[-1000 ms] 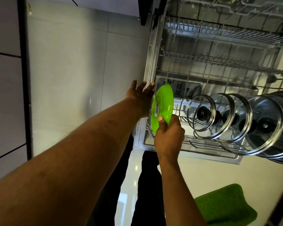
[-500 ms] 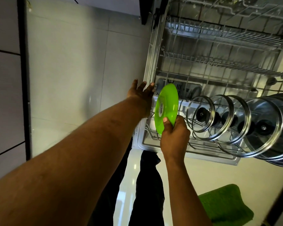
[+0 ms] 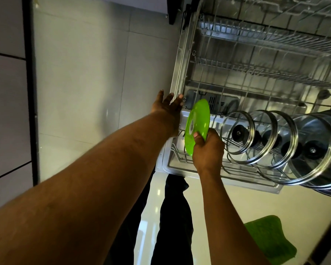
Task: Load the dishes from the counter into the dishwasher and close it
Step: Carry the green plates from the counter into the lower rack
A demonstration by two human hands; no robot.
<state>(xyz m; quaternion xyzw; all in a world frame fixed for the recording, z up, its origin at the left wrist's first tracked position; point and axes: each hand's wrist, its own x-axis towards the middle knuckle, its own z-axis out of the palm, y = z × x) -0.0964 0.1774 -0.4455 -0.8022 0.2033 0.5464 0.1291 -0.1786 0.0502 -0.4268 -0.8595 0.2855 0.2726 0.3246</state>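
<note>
Over the lower rack (image 3: 180, 156), the right hand (image 3: 208, 152) pinches the green plate (image 3: 198, 121) on edge by its near rim; the left hand (image 3: 168, 106), fingers spread, touches the rack's side. The plate looks light, stiff plastic (likely slick), so a rim grip suits.

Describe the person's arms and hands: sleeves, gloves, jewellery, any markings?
The left hand and right hand are bare: no gloves, and no ring, watch or bracelet shows. The left forearm and right forearm are uncovered to the frame edge, no sleeve in view. Dark trousers below.
</note>
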